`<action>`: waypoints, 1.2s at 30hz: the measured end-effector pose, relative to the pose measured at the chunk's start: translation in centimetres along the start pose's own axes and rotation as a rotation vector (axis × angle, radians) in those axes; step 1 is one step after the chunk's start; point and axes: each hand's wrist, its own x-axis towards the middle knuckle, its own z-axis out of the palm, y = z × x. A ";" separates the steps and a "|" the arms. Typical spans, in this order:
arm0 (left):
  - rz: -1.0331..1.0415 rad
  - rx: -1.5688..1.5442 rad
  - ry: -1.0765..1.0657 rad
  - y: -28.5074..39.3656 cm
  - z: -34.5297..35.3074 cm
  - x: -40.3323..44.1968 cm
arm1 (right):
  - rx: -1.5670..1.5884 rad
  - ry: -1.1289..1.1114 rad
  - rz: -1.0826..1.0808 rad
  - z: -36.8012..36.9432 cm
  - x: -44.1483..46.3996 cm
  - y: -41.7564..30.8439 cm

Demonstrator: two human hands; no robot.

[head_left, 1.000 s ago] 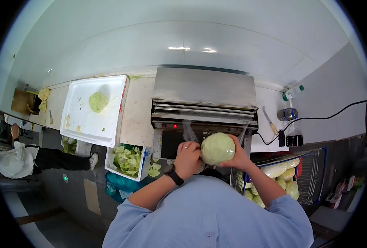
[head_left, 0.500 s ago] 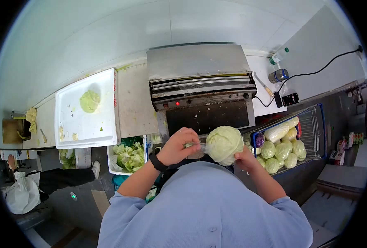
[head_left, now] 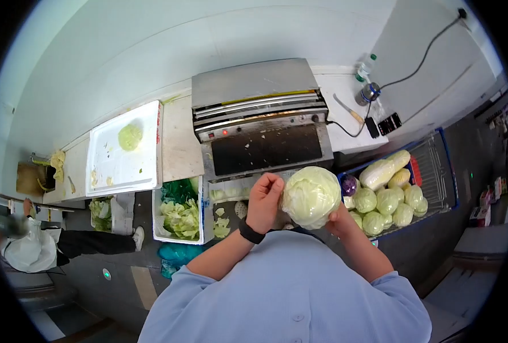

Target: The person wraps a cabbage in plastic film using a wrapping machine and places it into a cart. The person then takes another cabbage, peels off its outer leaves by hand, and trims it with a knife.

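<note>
A round pale green cabbage [head_left: 311, 197] in shiny clear plastic film is held up in front of my body. My right hand [head_left: 338, 220] grips it from the lower right, its thumb on the side and the other fingers mostly hidden behind. At the left side of the cabbage is my left hand [head_left: 264, 200], wearing a dark wristband, with its fingers curled and pinched together. What lies in that pinch, if anything, cannot be made out. Beyond both hands stands a metal wrapping machine [head_left: 259, 117] with a dark plate [head_left: 265, 150] and a lit red light.
On the left, another cabbage [head_left: 130, 138] lies in a white foam tray [head_left: 102, 177]. Below it, a white box [head_left: 155, 220] holds loose leaves. At right is a cart [head_left: 455, 188] of wrapped vegetables. A knife [head_left: 349, 108] and a phone [head_left: 389, 124] lie on the counter. Another person [head_left: 88, 243] is at far left.
The stretch of film between my left hand and the cabbage no longer shows. My left hand has turned more upright beside the cabbage. The view has shifted slightly.
</note>
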 end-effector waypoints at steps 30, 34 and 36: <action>0.322 0.396 -0.069 7.3 5.7 -6.1 | -0.549 -0.059 -0.293 3.4 -4.1 -4.7; 0.294 0.537 -0.263 6.3 5.1 -6.9 | -0.848 -0.019 -0.152 6.1 -4.1 -7.6; 0.193 0.271 -0.216 5.1 4.3 -6.3 | -1.067 -0.055 -0.006 6.1 -3.2 -9.6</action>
